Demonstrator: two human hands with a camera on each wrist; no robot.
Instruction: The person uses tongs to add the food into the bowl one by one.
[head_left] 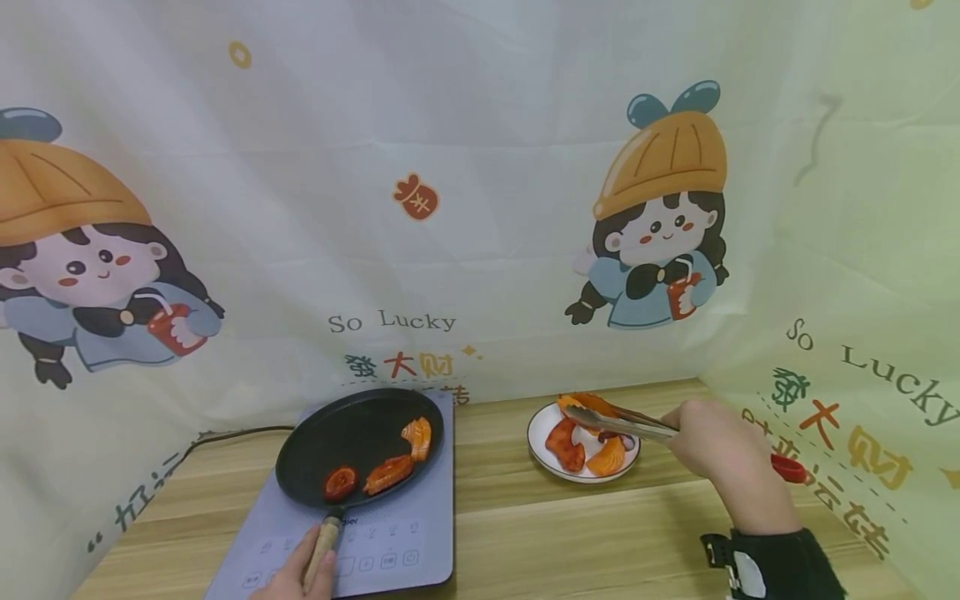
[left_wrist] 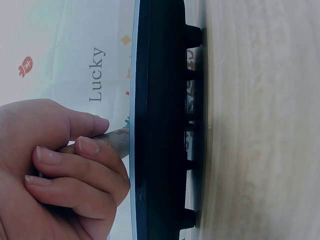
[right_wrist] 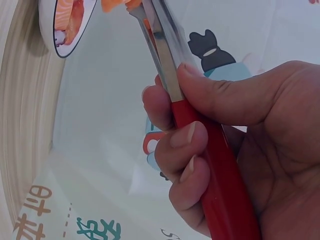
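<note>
Both hands grip: left hand [head_left: 296, 575] around the pan handle [head_left: 322, 546], right hand [head_left: 712, 450] squeezing tongs [head_left: 618, 423].

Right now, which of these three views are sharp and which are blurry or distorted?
Head view: evenly lit and fairly sharp, though the cartoon-printed backdrop bends toward the edges; the black round frying pan and white round plate read clearly. Left wrist view: turned sideways, the left hand soft, the wooden tabletop blurred. Right wrist view: the right hand and red-handled metal tongs crisp, background soft.
</note>
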